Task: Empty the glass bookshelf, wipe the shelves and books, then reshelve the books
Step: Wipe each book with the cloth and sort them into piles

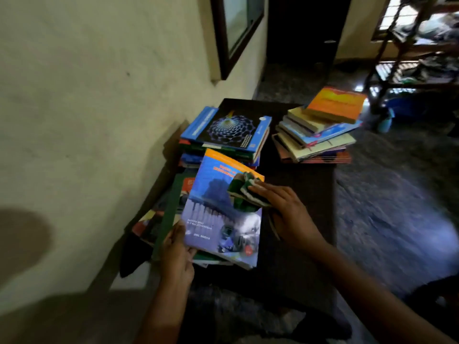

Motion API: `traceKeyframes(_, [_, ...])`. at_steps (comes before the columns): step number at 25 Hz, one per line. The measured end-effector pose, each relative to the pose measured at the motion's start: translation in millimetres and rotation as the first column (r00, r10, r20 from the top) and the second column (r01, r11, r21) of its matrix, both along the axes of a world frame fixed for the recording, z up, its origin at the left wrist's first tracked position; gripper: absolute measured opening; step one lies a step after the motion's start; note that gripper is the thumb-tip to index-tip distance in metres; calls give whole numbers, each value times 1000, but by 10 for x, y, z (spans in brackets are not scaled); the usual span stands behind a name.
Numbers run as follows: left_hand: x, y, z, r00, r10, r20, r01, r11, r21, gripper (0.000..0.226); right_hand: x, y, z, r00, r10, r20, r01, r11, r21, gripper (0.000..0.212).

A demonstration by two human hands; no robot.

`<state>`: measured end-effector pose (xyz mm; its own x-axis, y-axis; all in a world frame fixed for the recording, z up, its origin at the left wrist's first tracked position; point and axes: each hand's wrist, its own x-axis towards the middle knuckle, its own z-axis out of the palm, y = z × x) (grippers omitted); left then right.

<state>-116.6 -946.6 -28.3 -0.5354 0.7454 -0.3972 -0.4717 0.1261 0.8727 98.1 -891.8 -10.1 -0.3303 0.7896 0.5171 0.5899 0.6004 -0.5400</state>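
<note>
A blue book with an orange top band [211, 214] lies on top of a low pile at the near left of a dark table [303, 189]. My left hand [177, 254] grips its lower left corner, thumb on the cover. My right hand [285, 209] presses a crumpled green and white cloth [244, 192] against the cover's right side with straight fingers. Beyond it sits a stack topped by a dark book with a lattice sphere [231, 127]. At the far right of the table stands another stack topped by an orange book [335, 104].
A pale wall [87, 108] runs along the left, with a dark-framed panel [236, 33] higher up. A dark rack with clutter [417, 50] stands at the back right, a blue tub [402, 105] under it. The shiny dark floor [397, 194] spreads to the right.
</note>
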Motion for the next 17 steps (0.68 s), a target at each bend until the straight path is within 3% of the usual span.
traceKeyframes(2, [-103,-73,-184,997,61,-45,-64,996,-56,16,-198,17,-176,992,111,61,-108,993,-42,56])
traceKeyframes(5, [-123,-201,-314,955,16,-297,-56,990,-128,23,-346,-9,-412,965,230,130,-216,970,-109,47])
traceKeyframes(7, [-110,-353,-380,932,112,-344,-191,960,-206,35,-376,-46,-501,962,255,100,-239,959,-152,48])
traceKeyframes(8, [-84,-473,-410,934,197,-299,-269,937,-221,41,-369,-67,-540,964,249,91,-232,958,-167,53])
traceKeyframes(9, [-35,-568,-422,953,255,-162,-290,924,-248,42,-354,-86,-595,972,225,70,-209,960,-186,60])
traceKeyframes(10, [46,-635,-397,962,263,73,-232,930,-284,38,-335,-113,-644,988,155,0,-150,956,-252,64])
traceKeyframes(11, [129,-665,-369,942,219,253,-135,941,-310,33,-294,-138,-684,990,11,-139,-65,918,-392,60])
traceKeyframes(12, [188,-660,-346,922,171,347,-59,949,-309,30,-246,-149,-720,933,-198,-299,-11,818,-575,51])
traceKeyframes(14, [242,-608,-247,883,169,438,-36,955,-295,27,-148,-160,-769,709,-524,-472,-105,583,-806,34])
traceKeyframes(15, [240,-587,-219,871,171,461,-40,959,-280,28,-105,-162,-820,657,-585,-476,-151,516,-843,30])
traceKeyframes(17, [242,-590,-173,857,181,482,-58,964,-259,31,-91,-166,-878,666,-575,-475,-223,455,-862,34])
